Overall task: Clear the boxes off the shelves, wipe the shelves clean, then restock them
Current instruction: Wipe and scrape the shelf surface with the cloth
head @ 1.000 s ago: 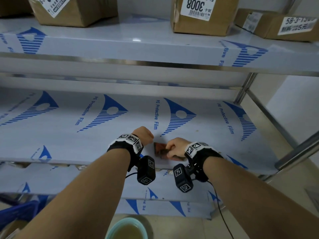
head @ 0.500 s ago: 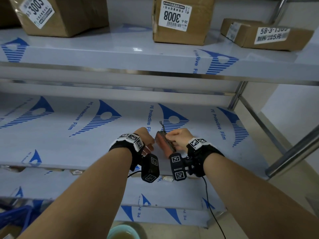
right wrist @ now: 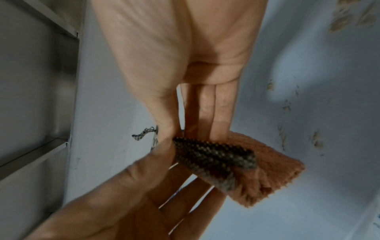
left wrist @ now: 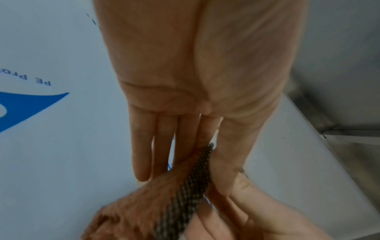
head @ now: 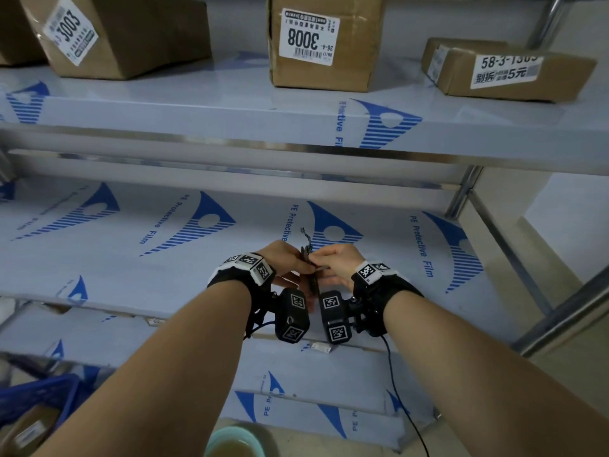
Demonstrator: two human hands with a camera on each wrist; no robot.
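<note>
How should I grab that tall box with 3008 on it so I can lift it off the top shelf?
Probably grip the 3008 box by its two side faces, one hand on each, reaching in from the front. It stands upright at the front of the upper shelf, with open space on both sides. Both hands now hold the cloth, so put that down first.

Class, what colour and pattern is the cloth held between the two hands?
The cloth is fuzzy orange-brown on one face, with a dark grey-and-black mesh weave on the other; the right wrist view shows it best.
</note>
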